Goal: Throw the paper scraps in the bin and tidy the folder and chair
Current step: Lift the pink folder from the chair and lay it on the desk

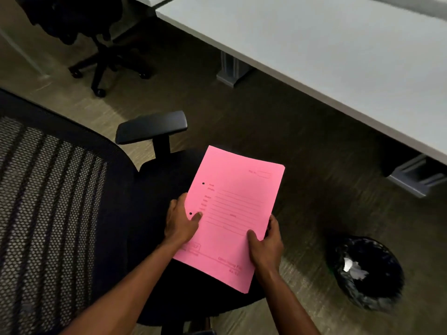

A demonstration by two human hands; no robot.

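Observation:
A pink folder (232, 209) with printed lines and two punch holes is held above the seat of a black mesh-backed office chair (55, 213). My left hand (181, 221) grips the folder's left edge, thumb on top near the lower hole. At the folder's right edge, my right hand (266, 245) holds it with the thumb on the cover. To the right on the floor stands a black-lined bin (367, 274) with white paper scraps (353, 268) inside.
A white desk (326, 59) runs across the upper right, its grey feet (416, 175) on the floor. The chair's armrest (152, 126) sticks up just behind the folder. A second black office chair (96, 44) stands at the far left.

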